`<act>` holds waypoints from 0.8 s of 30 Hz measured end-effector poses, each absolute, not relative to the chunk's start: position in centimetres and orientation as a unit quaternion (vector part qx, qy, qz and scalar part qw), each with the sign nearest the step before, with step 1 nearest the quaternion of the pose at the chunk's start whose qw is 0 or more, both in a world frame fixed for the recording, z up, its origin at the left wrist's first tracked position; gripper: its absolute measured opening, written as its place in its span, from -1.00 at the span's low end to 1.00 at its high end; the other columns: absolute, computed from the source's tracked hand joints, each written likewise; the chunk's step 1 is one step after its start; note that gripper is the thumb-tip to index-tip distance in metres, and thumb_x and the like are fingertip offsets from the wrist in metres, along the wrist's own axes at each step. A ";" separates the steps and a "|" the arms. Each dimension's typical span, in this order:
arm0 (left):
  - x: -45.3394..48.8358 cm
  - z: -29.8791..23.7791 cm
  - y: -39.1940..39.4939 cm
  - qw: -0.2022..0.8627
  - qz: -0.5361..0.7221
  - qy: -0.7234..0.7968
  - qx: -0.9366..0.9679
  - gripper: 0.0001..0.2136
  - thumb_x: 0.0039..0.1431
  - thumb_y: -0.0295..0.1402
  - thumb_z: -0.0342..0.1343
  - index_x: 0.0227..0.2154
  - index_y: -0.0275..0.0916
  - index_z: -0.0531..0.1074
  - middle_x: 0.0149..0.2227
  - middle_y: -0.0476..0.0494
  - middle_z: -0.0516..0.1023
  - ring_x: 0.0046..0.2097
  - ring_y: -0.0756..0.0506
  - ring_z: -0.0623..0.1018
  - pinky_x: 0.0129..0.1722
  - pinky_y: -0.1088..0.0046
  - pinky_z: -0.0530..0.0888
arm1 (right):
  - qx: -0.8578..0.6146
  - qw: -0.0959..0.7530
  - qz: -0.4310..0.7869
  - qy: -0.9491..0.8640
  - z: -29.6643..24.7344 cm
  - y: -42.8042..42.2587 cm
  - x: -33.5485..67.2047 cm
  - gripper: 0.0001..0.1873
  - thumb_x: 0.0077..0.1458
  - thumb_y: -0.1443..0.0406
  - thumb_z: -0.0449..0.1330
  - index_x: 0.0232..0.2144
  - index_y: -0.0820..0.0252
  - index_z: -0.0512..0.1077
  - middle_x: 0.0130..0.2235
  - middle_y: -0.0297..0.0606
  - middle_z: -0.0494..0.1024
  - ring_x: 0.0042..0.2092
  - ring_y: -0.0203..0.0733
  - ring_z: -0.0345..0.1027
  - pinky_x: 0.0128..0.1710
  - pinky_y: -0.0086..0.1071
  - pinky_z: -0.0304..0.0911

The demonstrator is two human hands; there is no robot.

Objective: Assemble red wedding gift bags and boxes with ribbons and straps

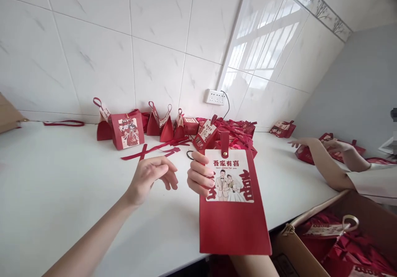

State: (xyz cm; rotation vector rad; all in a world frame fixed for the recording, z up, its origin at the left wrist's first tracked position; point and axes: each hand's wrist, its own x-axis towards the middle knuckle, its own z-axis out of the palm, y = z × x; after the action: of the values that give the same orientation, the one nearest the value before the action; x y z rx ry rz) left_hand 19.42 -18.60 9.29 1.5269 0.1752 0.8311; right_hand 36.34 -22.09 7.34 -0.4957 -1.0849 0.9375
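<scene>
My right hand (200,173) grips a flat red gift bag (234,231), its fingers wrapped round the left edge. The bag hangs upright over the table's front edge, facing me. A cream label on it shows a bride and groom with red characters, and a red strap loop with a gold snap tops it. My right palm and thumb are hidden behind the bag; the forearm shows below. Over the table to the left, my left hand (155,173) holds nothing, its fingers loosely bent and apart.
Several made-up red gift boxes (132,134) stand along the tiled wall beside a heap of red pieces (237,128). Red ribbons (155,146) lie on the white table (46,186). A carton (297,248) of red goods is at lower right. Another person's arms (328,161) reach in from the right.
</scene>
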 end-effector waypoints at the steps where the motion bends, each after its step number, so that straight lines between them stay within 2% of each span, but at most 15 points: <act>1: 19.5 9.2 -18.6 0.640 0.362 0.074 0.674 -0.76 0.07 -0.19 0.10 -0.48 -0.28 0.49 -0.60 -0.18 0.55 -0.56 -0.13 0.55 -0.60 0.45 0.40 | -0.202 0.718 0.433 -0.506 7.2 -21.9 36.3 -0.21 -0.40 -0.48 -0.47 -0.75 0.01 0.02 -0.78 -0.53 -0.21 -0.66 -0.28 -0.19 -0.58 -0.32 0.16; 4: 19.7 9.1 -18.7 0.629 0.374 0.076 0.677 -0.75 0.08 -0.17 0.09 -0.46 -0.28 0.50 -0.57 -0.17 0.55 -0.51 -0.13 0.55 -0.57 0.44 0.43 | -0.241 0.691 0.435 -0.525 7.2 -21.6 36.3 -0.18 -0.53 -0.50 -0.47 -0.74 0.01 0.03 -0.79 -0.52 -0.14 -0.65 -0.28 -0.11 -0.55 -0.29 0.20; 6: 19.8 9.2 -18.7 0.623 0.406 0.090 0.662 -0.68 0.06 -0.10 0.08 -0.39 -0.28 0.51 -0.42 -0.23 0.59 -0.34 -0.19 0.58 -0.47 0.39 0.49 | -0.336 0.670 0.417 -0.515 7.7 -21.9 36.3 -0.20 -0.46 -0.49 -0.31 -0.70 0.04 0.12 -0.76 -0.48 0.02 -0.63 -0.29 -0.01 -0.53 -0.30 0.19; 9: 19.8 9.5 -18.6 0.647 0.441 0.122 0.609 -0.53 0.03 0.06 0.00 -0.28 -0.26 0.50 -0.22 -0.27 0.58 -0.15 -0.27 0.54 -0.34 0.30 0.52 | -0.430 0.669 0.380 -0.473 8.6 -23.1 36.1 -0.42 -0.19 -0.25 0.10 -0.58 0.14 0.25 -0.62 -0.40 0.25 -0.57 -0.33 0.10 -0.51 -0.39 0.15; 11: 19.7 9.5 -18.3 0.671 0.435 0.138 0.584 -0.49 0.02 0.11 -0.05 -0.27 -0.25 0.49 -0.28 -0.25 0.58 -0.21 -0.26 0.56 -0.36 0.30 0.50 | -0.459 0.690 0.344 -0.442 9.1 -24.0 35.8 -0.56 -0.12 -0.06 0.22 -0.57 0.17 0.24 -0.57 -0.39 0.28 -0.55 -0.35 0.10 -0.52 -0.43 0.10; 13: 19.6 9.3 -17.9 0.668 0.429 0.152 0.589 -0.54 0.02 0.08 -0.01 -0.33 -0.24 0.47 -0.40 -0.18 0.57 -0.33 -0.20 0.56 -0.41 0.35 0.48 | -0.493 0.699 0.290 -0.428 9.4 -24.5 35.5 -0.57 -0.09 0.00 0.23 -0.62 0.18 0.19 -0.58 -0.41 0.23 -0.56 -0.37 0.06 -0.55 -0.46 0.03; 17: 19.8 8.8 -17.5 0.611 0.434 0.221 0.624 -0.70 -0.07 -0.09 0.20 -0.52 -0.25 0.37 -0.58 -0.01 0.42 -0.51 -0.05 0.44 -0.51 0.46 0.38 | -0.520 0.681 0.198 -0.476 9.6 -25.0 35.1 -0.56 -0.03 0.05 0.18 -0.67 0.18 0.12 -0.60 -0.44 0.13 -0.54 -0.39 -0.04 -0.56 -0.47 -0.08; 24: 20.2 8.7 -18.0 0.590 0.450 0.239 0.627 -0.69 -0.08 -0.21 0.22 -0.64 -0.24 0.21 -0.65 0.09 0.23 -0.58 0.05 0.31 -0.57 0.53 0.27 | -0.490 0.677 0.168 -0.522 9.4 -25.1 34.9 -0.57 0.02 0.09 0.13 -0.65 0.16 0.05 -0.59 -0.46 0.05 -0.54 -0.39 -0.11 -0.55 -0.45 -0.12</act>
State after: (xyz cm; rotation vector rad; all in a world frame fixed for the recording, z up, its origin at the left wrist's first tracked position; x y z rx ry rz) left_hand 20.17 -18.00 8.72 1.4589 0.5566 1.0481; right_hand 34.92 -25.13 9.35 -1.1006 -1.1742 0.3783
